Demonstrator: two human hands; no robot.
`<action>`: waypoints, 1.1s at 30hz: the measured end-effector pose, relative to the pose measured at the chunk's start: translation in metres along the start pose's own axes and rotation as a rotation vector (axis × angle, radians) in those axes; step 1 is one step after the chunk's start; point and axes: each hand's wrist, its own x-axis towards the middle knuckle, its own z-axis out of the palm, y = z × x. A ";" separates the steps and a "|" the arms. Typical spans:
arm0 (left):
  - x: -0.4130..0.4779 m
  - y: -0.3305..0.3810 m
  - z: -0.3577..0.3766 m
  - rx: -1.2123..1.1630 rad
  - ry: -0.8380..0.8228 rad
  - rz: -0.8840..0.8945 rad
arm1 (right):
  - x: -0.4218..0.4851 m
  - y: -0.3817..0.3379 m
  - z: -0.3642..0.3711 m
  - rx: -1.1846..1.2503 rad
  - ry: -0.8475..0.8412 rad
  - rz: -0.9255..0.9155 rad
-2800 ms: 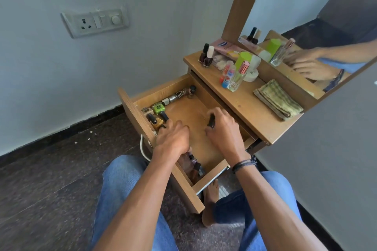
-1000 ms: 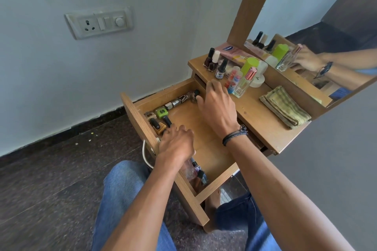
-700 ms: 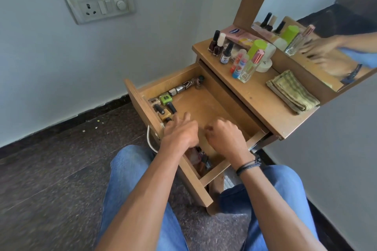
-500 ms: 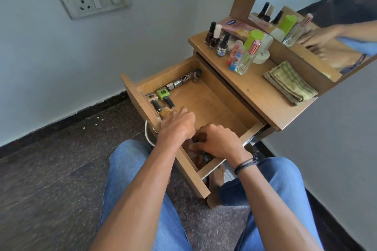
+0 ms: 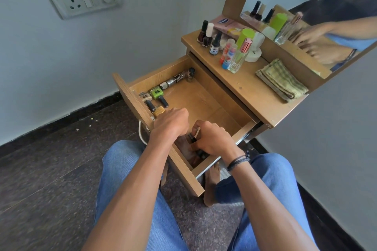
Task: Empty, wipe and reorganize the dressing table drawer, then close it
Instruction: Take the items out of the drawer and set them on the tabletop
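Drawer [image 5: 204, 106] stands open by my knees. My right hand [image 5: 214, 138], just reaching into its near corner before, now grips a dark bottle [image 5: 191, 137] there. My left hand [image 5: 171, 124] curls beside it; holding what, I cannot tell. Beyond, bottles [image 5: 157, 92] line the drawer's side; a cloth [image 5: 281, 80] lies on the desk [image 5: 251, 91].

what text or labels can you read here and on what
"HIV", faint: white label of the small dark bottle on the tabletop.
Green bottle in the drawer: a mark, too blurred to read.
Pink box at the back: blue oval logo, unreadable.
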 end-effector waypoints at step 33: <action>0.008 0.000 0.001 0.002 -0.066 -0.017 | 0.061 0.046 -0.108 0.489 1.006 0.074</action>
